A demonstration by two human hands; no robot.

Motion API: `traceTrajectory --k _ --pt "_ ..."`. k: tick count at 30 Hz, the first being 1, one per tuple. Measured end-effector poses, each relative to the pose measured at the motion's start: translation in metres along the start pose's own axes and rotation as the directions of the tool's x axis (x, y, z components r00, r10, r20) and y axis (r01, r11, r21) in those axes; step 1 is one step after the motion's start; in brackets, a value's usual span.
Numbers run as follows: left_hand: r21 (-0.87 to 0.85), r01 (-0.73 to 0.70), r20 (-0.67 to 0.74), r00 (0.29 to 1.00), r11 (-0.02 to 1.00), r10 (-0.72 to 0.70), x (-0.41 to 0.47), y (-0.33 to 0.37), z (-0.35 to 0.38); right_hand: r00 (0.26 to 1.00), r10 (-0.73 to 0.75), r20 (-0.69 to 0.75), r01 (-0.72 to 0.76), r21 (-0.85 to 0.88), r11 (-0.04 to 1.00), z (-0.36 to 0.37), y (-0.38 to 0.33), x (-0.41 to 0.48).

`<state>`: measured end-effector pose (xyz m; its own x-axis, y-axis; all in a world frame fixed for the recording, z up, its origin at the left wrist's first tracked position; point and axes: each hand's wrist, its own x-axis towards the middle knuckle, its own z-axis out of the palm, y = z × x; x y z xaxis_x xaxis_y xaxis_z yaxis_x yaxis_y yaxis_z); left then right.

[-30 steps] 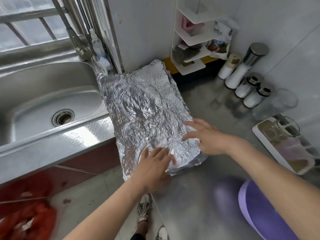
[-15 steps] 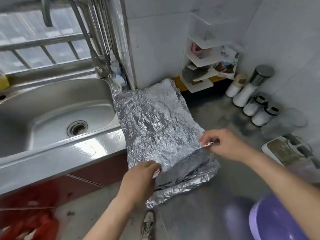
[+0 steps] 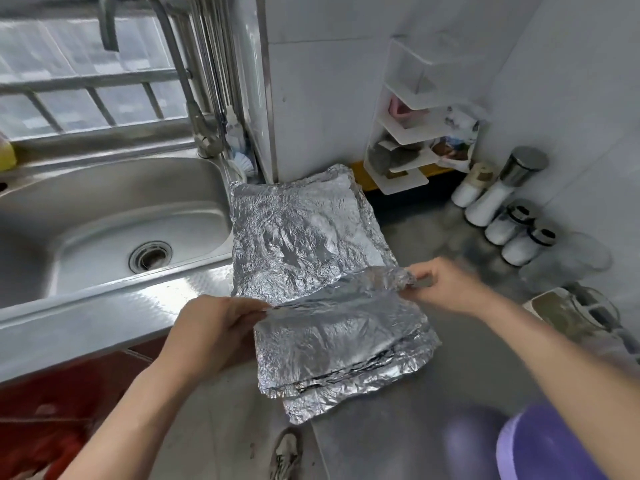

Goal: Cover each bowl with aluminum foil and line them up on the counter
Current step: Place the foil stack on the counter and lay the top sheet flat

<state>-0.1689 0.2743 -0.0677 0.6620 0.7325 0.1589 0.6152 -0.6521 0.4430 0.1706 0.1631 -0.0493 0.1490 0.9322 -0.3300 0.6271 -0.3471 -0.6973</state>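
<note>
my left hand [image 3: 211, 332] and right hand [image 3: 445, 285] each pinch a near corner of the top foil sheet [image 3: 298, 244], lifted off the foil stack [image 3: 346, 362].

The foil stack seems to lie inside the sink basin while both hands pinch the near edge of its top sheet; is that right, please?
Not quite. The head view shows the foil stack lying on the counter beside the sink, not inside the basin. The rest holds: the left hand and the right hand both pinch the near edge of its top sheet.
</note>
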Motion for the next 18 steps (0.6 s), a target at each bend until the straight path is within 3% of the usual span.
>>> traceTrajectory --k 5,10,15,18 --pt "-0.034 0.047 0.006 0.999 0.998 -0.047 0.004 0.001 -0.001 0.999 0.018 0.046 -0.027 0.208 0.978 -0.013 -0.014 0.005" --pt "-0.064 0.097 0.009 0.995 0.993 -0.097 0.001 -0.007 0.003 0.997 0.060 -0.055 -0.035 0.372 0.928 -0.009 -0.020 0.006" --pt "-0.161 0.237 0.077 0.971 0.958 -0.227 0.004 -0.012 0.006 0.993 0.064 -0.103 -0.031 0.289 0.957 -0.010 -0.025 0.006" --pt "-0.192 0.273 0.086 0.961 0.943 -0.262 0.007 -0.015 0.006 0.985 -0.027 -0.172 0.024 -0.019 1.000 -0.013 -0.028 0.005"
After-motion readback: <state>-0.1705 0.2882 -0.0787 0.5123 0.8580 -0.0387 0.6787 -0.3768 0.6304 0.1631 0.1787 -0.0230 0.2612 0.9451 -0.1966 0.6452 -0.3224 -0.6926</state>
